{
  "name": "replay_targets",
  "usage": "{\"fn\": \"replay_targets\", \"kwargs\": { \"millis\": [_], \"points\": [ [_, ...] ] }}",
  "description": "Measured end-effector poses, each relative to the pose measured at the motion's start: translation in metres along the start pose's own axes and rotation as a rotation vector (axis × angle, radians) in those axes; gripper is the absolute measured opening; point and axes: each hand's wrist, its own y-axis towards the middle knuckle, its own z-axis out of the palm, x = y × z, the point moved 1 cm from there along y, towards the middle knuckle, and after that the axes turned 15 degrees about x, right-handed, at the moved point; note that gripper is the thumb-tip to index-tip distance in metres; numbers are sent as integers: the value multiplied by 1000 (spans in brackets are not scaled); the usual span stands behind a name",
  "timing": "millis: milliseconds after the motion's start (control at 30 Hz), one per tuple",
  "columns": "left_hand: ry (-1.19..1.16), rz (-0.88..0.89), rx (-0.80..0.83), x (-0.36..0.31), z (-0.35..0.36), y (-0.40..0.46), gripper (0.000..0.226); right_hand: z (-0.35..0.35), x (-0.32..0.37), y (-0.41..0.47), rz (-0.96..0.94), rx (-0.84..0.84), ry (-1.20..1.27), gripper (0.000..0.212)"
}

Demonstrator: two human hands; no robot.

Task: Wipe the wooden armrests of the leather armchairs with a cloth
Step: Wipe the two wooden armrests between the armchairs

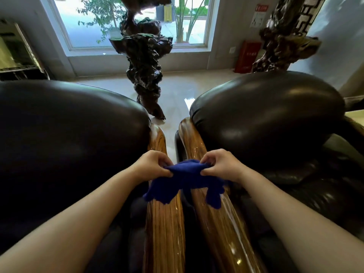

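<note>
Head view: a blue cloth (187, 180) is stretched between both hands above the gap between two armchairs. The left hand (151, 165) pinches its left edge with fingers closed on the fabric; the right hand (218, 166) pinches the right edge the same way. The cloth's loose ends droop onto both wooden armrests: one end over the left armrest (164, 229), the other over the right armrest (222, 229). The two glossy, striped armrests run side by side with a narrow dark gap between them. The left armchair (69, 138) and right armchair (269, 115) are dark leather, their rounded backs rising on either side of the hands. Beyond the gap stands a dark gnarled root sculpture (145, 62) on a shiny pale floor (177, 91), in front of a large window (130, 22) with plants outside. A second dark carving (285, 36) stands at right beside a red cabinet (248, 56) against the wall
</note>
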Motion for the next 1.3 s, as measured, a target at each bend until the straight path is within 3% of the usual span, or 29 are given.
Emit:
{"fn": "replay_targets", "kwargs": {
  "millis": [267, 500, 633, 1033, 1300],
  "points": [
    [39, -12, -40, -99, 50, -44, 23, -46, 1, -109, -56, -48, -99, 19],
    [-15, -28, -129, -156, 152, -94, 21, -42, -34, -221, -103, 26, -112, 19],
    [-40, -54, -81, -170, 208, -110, 20, -27, -62, -268, -78, 90, -72, 18],
    [4, -131, -9, -85, 360, -61, 24, 108, -224, -261, 35, 85, -21, 26],
    [18, -173, -20, -21, 395, -1, 25, 156, -290, -215, 62, 70, 55, 28]
  ]
}}
